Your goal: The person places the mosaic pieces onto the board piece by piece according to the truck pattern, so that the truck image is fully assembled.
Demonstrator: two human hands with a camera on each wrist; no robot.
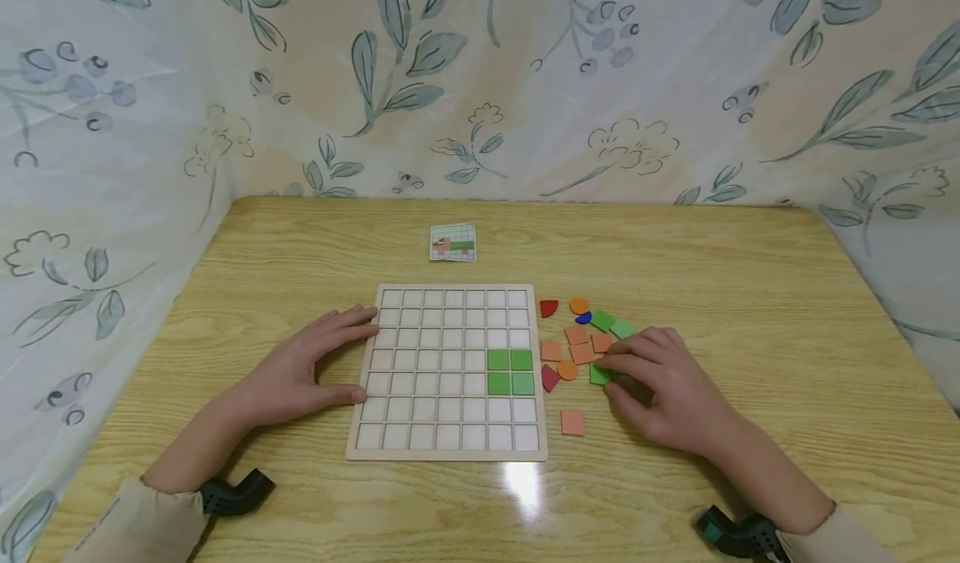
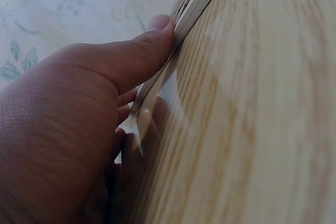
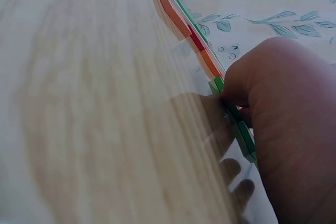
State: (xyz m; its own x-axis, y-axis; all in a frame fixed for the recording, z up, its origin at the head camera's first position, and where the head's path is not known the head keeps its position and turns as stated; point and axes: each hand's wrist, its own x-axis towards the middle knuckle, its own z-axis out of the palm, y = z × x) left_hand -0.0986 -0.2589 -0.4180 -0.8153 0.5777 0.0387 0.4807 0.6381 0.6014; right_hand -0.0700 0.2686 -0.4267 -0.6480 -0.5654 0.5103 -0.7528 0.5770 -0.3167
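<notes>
A wooden grid board [image 1: 446, 456] lies on the table, with several green square tiles [image 1: 498, 359] set in cells at its right side. My left hand [image 1: 300, 371] rests against the board's left edge, fingers extended; in the left wrist view, the thumb [image 2: 152, 38] touches that edge. To the right of the board, my right hand [image 1: 663, 392] pinches a green square tile [image 1: 597, 375] between thumb and fingers, at table level. The right wrist view shows the thumb against a green tile [image 3: 217, 84], while the fingertips are mostly hidden behind the hand.
Loose pieces lie between the board and my right hand: several orange squares [image 1: 572, 422], orange discs [image 1: 579, 305], a red quarter-round [image 1: 549, 308], a crimson piece [image 1: 550, 378], a blue half-round [image 1: 583, 319] and green squares [image 1: 622, 329]. A small picture card [image 1: 453, 243] lies behind the board.
</notes>
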